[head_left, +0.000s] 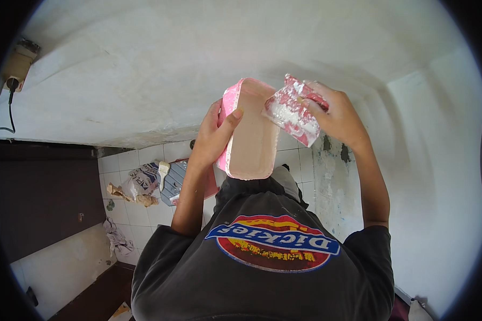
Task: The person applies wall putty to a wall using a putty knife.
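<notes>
My left hand (215,131) is closed round the left side of a pink rectangular tub (231,99), its thumb over the rim. The tub's inside looks pale and smooth, with white smears along the edges; I cannot tell how much it holds. Close to the tub's upper right edge, my right hand (337,113) grips a red putty spreader (290,111) thickly smeared with white paste. The spreader's near edge hangs beside the rim; whether it touches the rim cannot be made out.
A pale, patchy wall (160,69) rises in front. On the white floor tiles (139,213) to the left lie a printed sack (144,177), a white-handled brush (163,172) and a grey ribbed tray (174,181). A plugged-in socket (17,67) is on the wall at upper left.
</notes>
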The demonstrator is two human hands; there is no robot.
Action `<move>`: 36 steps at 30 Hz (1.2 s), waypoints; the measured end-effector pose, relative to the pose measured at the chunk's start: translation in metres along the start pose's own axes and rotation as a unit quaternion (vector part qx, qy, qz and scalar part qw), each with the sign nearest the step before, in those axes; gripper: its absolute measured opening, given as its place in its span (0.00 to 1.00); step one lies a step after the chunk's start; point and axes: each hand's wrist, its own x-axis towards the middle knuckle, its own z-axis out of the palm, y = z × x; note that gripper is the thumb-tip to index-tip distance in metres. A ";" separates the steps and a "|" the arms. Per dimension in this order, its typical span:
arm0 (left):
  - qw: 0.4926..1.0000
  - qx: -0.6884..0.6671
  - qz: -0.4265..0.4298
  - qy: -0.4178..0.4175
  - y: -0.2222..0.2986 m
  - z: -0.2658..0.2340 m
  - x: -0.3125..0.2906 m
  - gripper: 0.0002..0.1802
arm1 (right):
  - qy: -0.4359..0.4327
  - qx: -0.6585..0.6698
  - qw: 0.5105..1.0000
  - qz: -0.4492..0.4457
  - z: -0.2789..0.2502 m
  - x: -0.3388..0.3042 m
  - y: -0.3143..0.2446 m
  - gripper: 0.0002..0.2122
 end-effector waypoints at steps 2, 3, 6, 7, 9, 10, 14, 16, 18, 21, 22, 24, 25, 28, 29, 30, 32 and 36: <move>0.998 0.058 0.001 0.011 -0.001 0.000 0.001 0.40 | -0.031 -0.019 0.999 0.007 0.003 0.002 -0.001 0.16; 0.998 0.058 0.001 0.010 0.000 0.000 0.002 0.40 | -0.063 -0.038 0.997 0.013 0.004 0.003 -0.001 0.16; 0.995 0.099 -0.018 -0.020 0.002 0.000 0.004 0.40 | -0.109 -0.030 0.992 0.054 0.007 0.003 0.003 0.15; 0.996 0.085 -0.029 -0.027 0.003 0.001 0.004 0.40 | -0.112 -0.025 0.992 0.055 0.008 0.003 0.005 0.15; 0.996 0.070 -0.044 -0.036 0.002 0.002 0.004 0.40 | -0.121 -0.005 0.991 0.061 0.008 0.001 0.008 0.14; 0.996 0.060 -0.046 -0.039 0.002 0.002 0.005 0.40 | -0.130 0.012 0.990 0.062 0.006 0.001 0.009 0.14; 0.998 0.046 -0.035 -0.027 -0.016 0.000 0.010 0.39 | -0.169 0.038 0.983 0.057 0.015 -0.012 0.018 0.14; 0.998 0.062 -0.030 -0.015 -0.022 0.001 0.012 0.39 | -0.191 0.048 0.979 0.050 0.026 -0.021 0.020 0.15; 0.997 0.076 -0.026 -0.002 -0.025 0.003 0.018 0.39 | -0.193 0.066 0.978 0.051 0.032 -0.029 0.025 0.15; 0.998 0.032 -0.043 0.013 -0.028 0.003 0.017 0.39 | -0.194 0.113 0.972 0.063 0.039 -0.039 0.030 0.16; 0.998 0.030 -0.047 0.026 -0.029 0.003 0.018 0.39 | -0.192 0.139 0.969 0.072 0.041 -0.040 0.031 0.17; 0.997 0.027 -0.054 0.040 -0.034 0.003 0.016 0.40 | -0.193 0.189 0.958 0.100 0.042 -0.041 0.031 0.17; 0.997 0.014 -0.064 0.051 -0.035 0.003 0.016 0.40 | -0.191 0.236 0.945 0.125 0.041 -0.040 0.031 0.17; 0.996 -0.012 -0.068 0.065 -0.036 0.001 0.016 0.40 | -0.174 0.368 0.895 0.180 0.049 -0.043 0.041 0.18; 0.996 -0.024 -0.062 0.067 -0.035 0.000 0.015 0.40 | -0.172 0.366 0.897 0.177 0.051 -0.046 0.043 0.18; 0.996 -0.024 -0.057 0.066 -0.035 -0.002 0.015 0.40 | -0.112 0.435 0.874 0.184 0.053 -0.048 0.044 0.19; 0.996 -0.073 -0.038 0.046 -0.035 -0.003 0.017 0.38 | -0.042 0.492 0.851 0.178 0.048 -0.053 0.043 0.19; 0.992 -0.124 -0.028 0.024 -0.039 -0.005 0.012 0.36 | 0.123 0.650 0.744 0.094 0.038 -0.049 0.032 0.19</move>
